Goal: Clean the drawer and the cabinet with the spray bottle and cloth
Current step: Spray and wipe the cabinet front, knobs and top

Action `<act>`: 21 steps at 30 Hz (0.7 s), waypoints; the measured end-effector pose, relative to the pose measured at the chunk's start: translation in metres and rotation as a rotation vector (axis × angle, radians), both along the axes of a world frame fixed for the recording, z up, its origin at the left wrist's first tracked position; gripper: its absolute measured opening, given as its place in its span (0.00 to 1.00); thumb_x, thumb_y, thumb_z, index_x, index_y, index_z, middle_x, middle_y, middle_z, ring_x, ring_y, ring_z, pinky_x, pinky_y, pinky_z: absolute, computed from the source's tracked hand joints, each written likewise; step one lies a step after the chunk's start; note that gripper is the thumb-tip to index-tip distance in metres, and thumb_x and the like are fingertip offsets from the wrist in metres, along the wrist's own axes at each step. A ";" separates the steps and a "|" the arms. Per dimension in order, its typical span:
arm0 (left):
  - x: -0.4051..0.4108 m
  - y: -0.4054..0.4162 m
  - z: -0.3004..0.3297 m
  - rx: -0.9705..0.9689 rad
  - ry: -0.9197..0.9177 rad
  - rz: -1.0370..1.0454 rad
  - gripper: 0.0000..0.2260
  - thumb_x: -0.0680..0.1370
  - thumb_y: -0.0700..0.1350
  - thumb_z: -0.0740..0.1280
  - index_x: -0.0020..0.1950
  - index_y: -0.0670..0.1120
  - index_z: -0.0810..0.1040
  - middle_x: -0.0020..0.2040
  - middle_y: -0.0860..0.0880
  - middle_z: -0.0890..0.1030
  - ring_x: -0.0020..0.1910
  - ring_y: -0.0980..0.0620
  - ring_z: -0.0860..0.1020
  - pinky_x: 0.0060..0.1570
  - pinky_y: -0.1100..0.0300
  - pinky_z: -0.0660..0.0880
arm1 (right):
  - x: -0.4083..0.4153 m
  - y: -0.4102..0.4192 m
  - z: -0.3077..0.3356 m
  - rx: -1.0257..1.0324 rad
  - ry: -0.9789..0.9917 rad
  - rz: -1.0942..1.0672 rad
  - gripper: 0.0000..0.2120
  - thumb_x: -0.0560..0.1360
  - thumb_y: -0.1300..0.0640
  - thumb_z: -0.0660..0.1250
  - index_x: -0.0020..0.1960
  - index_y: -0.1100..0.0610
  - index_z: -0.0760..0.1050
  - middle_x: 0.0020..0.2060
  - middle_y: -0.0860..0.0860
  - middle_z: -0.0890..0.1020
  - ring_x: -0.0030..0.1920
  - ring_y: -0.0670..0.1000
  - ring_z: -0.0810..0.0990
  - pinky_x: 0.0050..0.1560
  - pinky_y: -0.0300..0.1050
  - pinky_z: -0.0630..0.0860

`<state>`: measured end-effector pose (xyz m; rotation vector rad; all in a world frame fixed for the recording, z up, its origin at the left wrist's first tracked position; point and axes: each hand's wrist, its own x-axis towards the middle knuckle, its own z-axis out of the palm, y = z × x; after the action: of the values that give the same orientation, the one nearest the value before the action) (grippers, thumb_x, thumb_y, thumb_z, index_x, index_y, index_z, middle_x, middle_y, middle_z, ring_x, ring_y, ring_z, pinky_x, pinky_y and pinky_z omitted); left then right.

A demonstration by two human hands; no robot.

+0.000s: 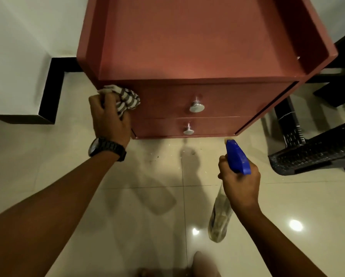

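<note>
A glossy cream tiled floor [127, 216] is seen, with ceiling lights reflected in it. A reddish-brown cabinet [197, 47] with two closed drawers is stood directly on it, and small dark specks of dirt [153, 159] are scattered on the tiles just in front of the cabinet's base. To the right of the cabinet, dark woven furniture [315, 154] is set on the floor, while a black skirting band [53, 92] is met to the cabinet's left.

Home room: red cabinet [197, 48], tiled floor [147, 196]
</note>
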<state>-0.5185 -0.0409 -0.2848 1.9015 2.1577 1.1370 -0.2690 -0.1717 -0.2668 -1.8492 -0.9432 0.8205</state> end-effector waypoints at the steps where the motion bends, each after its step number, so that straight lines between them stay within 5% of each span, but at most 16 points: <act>1: 0.003 0.001 -0.002 -0.011 0.005 0.011 0.13 0.72 0.36 0.63 0.56 0.40 0.73 0.57 0.37 0.70 0.51 0.39 0.75 0.47 0.51 0.74 | -0.002 0.000 -0.004 -0.001 0.001 0.019 0.05 0.73 0.61 0.69 0.40 0.58 0.74 0.31 0.59 0.77 0.35 0.65 0.78 0.39 0.59 0.79; 5: 0.019 -0.002 -0.013 -0.035 -0.024 0.006 0.14 0.72 0.37 0.63 0.57 0.41 0.73 0.57 0.38 0.71 0.52 0.40 0.75 0.45 0.52 0.74 | -0.014 -0.009 -0.015 -0.018 0.051 0.179 0.03 0.74 0.62 0.68 0.47 0.58 0.76 0.36 0.57 0.79 0.36 0.60 0.79 0.38 0.53 0.80; 9: 0.030 0.003 -0.015 -0.028 -0.061 0.016 0.14 0.71 0.36 0.63 0.57 0.41 0.72 0.57 0.38 0.71 0.52 0.40 0.75 0.46 0.52 0.73 | -0.027 -0.021 -0.026 -0.043 0.020 0.278 0.07 0.74 0.61 0.68 0.41 0.51 0.73 0.32 0.53 0.77 0.33 0.57 0.77 0.36 0.46 0.78; 21: 0.041 0.001 -0.085 -0.116 -0.193 0.165 0.17 0.75 0.36 0.61 0.64 0.37 0.68 0.59 0.36 0.69 0.53 0.37 0.73 0.51 0.48 0.73 | 0.029 -0.044 -0.064 -0.015 0.001 0.074 0.03 0.74 0.61 0.69 0.46 0.57 0.76 0.34 0.56 0.79 0.35 0.60 0.79 0.37 0.53 0.79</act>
<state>-0.4774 -0.0401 -0.3699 1.5245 2.2515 1.1402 -0.2402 -0.2159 -0.3310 -1.8361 -1.0125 0.8750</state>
